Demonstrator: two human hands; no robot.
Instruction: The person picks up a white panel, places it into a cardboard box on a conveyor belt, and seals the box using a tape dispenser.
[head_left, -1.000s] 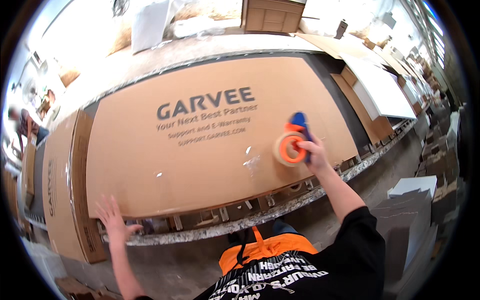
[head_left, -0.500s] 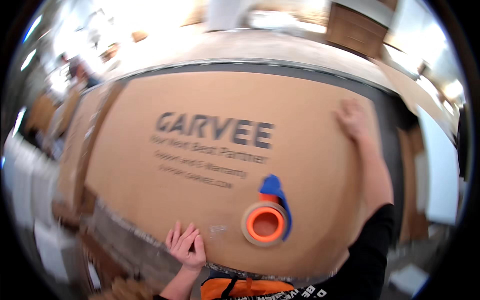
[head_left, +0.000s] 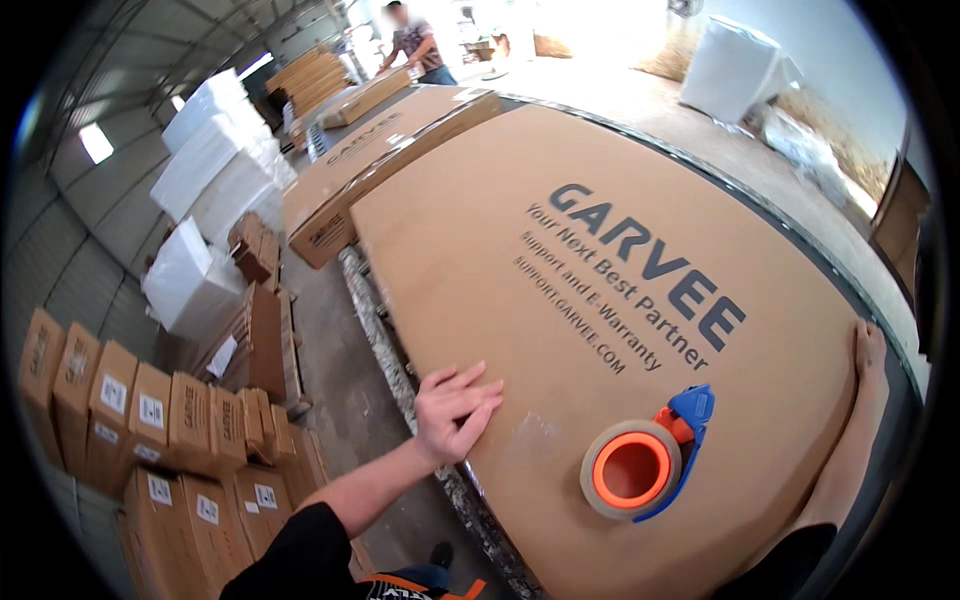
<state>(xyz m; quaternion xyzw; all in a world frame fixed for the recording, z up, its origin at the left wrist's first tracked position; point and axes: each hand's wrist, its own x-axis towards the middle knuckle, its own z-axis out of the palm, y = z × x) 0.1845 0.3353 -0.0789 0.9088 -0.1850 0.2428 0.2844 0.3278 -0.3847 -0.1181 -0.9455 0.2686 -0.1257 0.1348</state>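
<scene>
A large flat cardboard box [head_left: 450, 250] with dark print on top lies in front of me on a dark-topped table. My left hand [head_left: 455, 412] rests palm down on its near left edge, fingers stretched out and apart. At the right edge of the box, my right hand [head_left: 870, 352] has its fingers curled against the side; the fingertips are hidden. Between my arms a blue and orange tape dispenser [head_left: 690, 408] lies on the box, carrying a roll of tape [head_left: 598, 492] with an orange core. Neither hand touches it.
Another long cardboard box [head_left: 370, 150] lies just beyond the left end. A person [head_left: 415, 45] stands farther back. Several upright cartons [head_left: 170, 415] line the floor at lower left, with white foam blocks [head_left: 215, 160] stacked behind. A white wrapped block [head_left: 735, 70] stands at far right.
My view has swung left, bringing the cartons and the person into sight. My right hand has gone from the top of the box to its edge. The tape dispenser still lies on the box.
</scene>
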